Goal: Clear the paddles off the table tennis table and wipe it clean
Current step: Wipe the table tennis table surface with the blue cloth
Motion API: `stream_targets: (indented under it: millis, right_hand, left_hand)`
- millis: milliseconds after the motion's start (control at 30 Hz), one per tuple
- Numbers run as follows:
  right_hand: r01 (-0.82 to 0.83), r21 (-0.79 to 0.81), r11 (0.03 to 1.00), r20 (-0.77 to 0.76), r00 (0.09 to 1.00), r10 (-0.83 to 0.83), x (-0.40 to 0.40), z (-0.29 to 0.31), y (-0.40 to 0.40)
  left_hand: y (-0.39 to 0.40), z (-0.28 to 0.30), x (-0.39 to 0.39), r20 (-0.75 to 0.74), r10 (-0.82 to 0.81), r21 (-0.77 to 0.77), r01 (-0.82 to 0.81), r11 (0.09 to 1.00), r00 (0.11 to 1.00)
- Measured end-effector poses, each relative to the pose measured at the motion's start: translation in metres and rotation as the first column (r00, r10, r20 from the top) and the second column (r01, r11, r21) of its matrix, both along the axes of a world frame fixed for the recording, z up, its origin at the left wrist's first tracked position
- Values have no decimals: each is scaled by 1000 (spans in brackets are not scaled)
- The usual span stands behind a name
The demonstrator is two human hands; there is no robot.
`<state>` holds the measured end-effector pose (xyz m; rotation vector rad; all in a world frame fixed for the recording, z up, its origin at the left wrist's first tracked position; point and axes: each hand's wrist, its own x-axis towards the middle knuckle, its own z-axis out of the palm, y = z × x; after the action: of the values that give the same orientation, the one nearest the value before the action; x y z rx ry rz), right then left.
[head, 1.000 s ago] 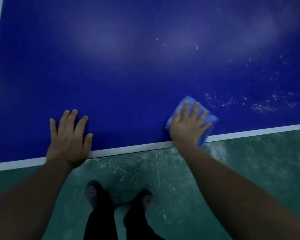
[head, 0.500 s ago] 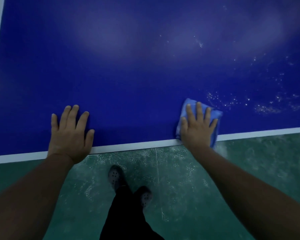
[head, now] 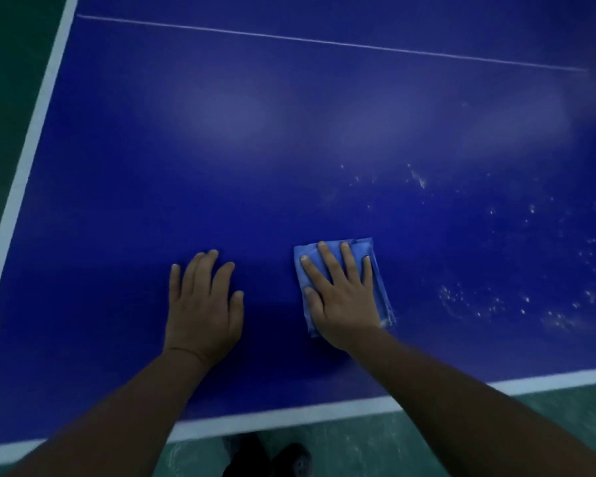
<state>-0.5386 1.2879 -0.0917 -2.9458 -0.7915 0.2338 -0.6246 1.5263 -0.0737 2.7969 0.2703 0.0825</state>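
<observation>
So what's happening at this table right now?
A person is wiping a blue table tennis table. The right hand presses a folded blue cloth flat on it; the left hand rests flat beside it. White specks lie to the cloth's right. No paddles are in view.

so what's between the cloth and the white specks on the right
In the head view, only bare blue table separates the cloth under the right hand from the white specks; nothing sits there.
</observation>
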Motion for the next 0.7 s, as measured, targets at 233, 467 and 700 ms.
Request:
stream_targets:
  millis: [233,467,700]
  right_hand:
    - [10,21,1000,-25,1000,-10,98,1,40]
    - [145,-13,989,60,988,-144,281,1,76]
    - [380,29,924,-11,925,-380,390,10,61]
  left_hand:
    - [-13,-3,105,21,54,-25,-53,998,998]
    - [-17,-13,122,-156,92,79,-80,994,984]
    - [-17,-11,124,-181,70,71,-58,996,981]
